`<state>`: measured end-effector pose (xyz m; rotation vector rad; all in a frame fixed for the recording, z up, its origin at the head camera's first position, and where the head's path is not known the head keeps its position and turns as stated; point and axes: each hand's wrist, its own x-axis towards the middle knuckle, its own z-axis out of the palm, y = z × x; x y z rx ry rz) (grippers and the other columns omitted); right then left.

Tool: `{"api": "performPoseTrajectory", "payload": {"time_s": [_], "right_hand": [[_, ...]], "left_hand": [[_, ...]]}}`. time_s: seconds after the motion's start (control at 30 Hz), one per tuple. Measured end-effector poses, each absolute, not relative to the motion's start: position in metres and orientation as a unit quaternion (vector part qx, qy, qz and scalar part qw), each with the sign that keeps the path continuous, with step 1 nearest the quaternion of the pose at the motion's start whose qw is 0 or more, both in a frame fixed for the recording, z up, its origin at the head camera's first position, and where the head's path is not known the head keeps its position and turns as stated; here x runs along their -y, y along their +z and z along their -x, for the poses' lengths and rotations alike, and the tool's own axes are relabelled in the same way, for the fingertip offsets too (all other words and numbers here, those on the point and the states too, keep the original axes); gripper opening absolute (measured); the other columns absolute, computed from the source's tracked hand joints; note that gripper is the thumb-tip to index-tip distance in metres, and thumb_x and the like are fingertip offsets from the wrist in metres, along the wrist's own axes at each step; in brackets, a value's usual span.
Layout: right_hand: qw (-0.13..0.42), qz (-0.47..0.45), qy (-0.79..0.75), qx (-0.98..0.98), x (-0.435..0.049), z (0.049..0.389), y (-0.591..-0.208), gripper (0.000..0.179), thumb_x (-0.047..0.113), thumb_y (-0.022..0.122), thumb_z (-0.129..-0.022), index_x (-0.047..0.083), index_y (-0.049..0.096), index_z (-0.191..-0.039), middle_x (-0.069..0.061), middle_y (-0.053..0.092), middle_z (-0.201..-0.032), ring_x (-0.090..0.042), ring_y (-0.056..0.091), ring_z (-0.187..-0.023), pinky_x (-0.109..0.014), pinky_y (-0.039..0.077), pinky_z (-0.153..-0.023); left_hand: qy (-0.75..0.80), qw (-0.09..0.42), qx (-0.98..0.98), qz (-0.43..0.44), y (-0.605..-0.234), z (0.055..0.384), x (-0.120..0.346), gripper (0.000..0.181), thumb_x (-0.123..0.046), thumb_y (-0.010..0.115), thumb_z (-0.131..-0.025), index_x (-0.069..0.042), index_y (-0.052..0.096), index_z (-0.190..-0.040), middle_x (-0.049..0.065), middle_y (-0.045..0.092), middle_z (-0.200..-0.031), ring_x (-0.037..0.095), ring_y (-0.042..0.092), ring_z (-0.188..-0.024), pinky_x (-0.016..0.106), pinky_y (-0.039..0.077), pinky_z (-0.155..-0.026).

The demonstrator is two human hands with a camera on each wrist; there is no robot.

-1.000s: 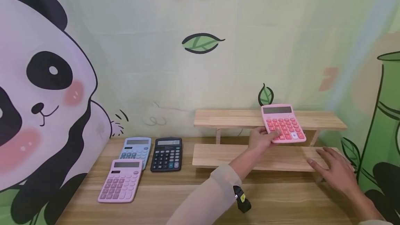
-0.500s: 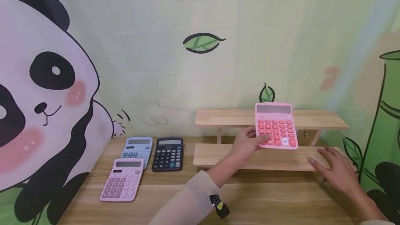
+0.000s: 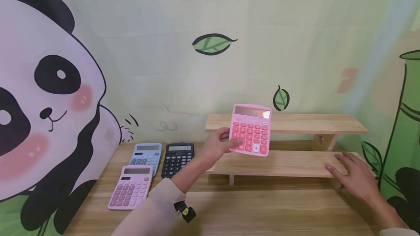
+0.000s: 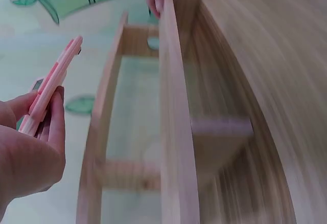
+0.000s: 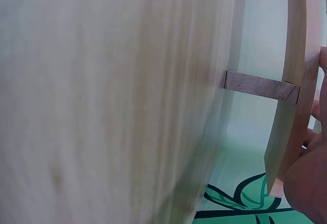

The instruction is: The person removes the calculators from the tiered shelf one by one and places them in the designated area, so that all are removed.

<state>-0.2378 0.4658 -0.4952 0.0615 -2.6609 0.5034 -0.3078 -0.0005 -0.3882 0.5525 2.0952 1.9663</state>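
My left hand (image 3: 214, 148) pinches a bright pink calculator (image 3: 251, 128) by its lower left edge, thumb over the keys and fingers behind. The calculator is held up, screen toward the head camera, in front of a two-tier wooden shelf (image 3: 279, 163). In the left wrist view the same pink calculator (image 4: 51, 88) shows edge-on between thumb and fingers, apart from the shelf boards. My right hand (image 3: 356, 177) rests with spread, relaxed fingers on the right end of the lower board. In the right wrist view, part of that hand (image 5: 309, 178) lies against the board's edge.
On the table (image 3: 249, 214) to the left lie a light blue calculator (image 3: 149, 157), a black calculator (image 3: 177, 159) and a pale pink calculator (image 3: 131, 188), which overlaps the blue one. Behind stands a wall cloth (image 3: 157, 72) printed with a panda and leaves.
My left hand has carried the bright pink calculator leftward, from the shelf's right part to its left part, turning it more upright. My right hand stays on the lower board.
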Motion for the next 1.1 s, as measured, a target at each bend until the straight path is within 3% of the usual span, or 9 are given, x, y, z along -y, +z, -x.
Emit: {"api": "performPoseTrajectory", "payload": {"time_s": [0.5, 0.7, 1.1], "right_hand": [[0.196, -0.017, 0.189, 0.962, -0.469, 0.237, -0.495, 0.072, 0.049, 0.065, -0.103, -0.01, 0.053, -0.143, -0.043, 0.042, -0.149, -0.068, 0.037, -0.131, -0.085, 0.03, -0.093], [0.211, -0.026, 0.187, 0.959, -0.469, 0.239, -0.493, 0.07, 0.047, 0.066, -0.103, -0.01, 0.055, -0.141, -0.043, 0.044, -0.147, -0.068, 0.039, -0.13, -0.084, 0.031, -0.094], [0.203, -0.021, 0.186, 0.961, -0.467, 0.238, -0.494, 0.07, 0.048, 0.065, -0.103, -0.009, 0.055, -0.141, -0.042, 0.044, -0.148, -0.068, 0.038, -0.13, -0.085, 0.03, -0.094]], "left_hand": [[0.654, 0.104, -0.744, -0.091, -0.388, 0.321, 0.138, 0.059, -0.021, 0.073, -0.103, -0.003, 0.049, -0.154, 0.018, 0.068, -0.134, 0.024, 0.072, -0.112, 0.038, 0.06, -0.1], [0.644, 0.108, -0.755, -0.052, -0.395, 0.309, 0.187, 0.065, -0.024, 0.071, -0.104, 0.003, 0.042, -0.156, 0.018, 0.067, -0.137, 0.022, 0.072, -0.114, 0.032, 0.059, -0.099], [0.652, 0.152, -0.741, 0.047, -0.446, 0.274, 0.233, 0.069, -0.016, 0.072, -0.103, 0.014, 0.037, -0.154, 0.019, 0.07, -0.128, 0.023, 0.072, -0.108, 0.037, 0.061, -0.096]]}}
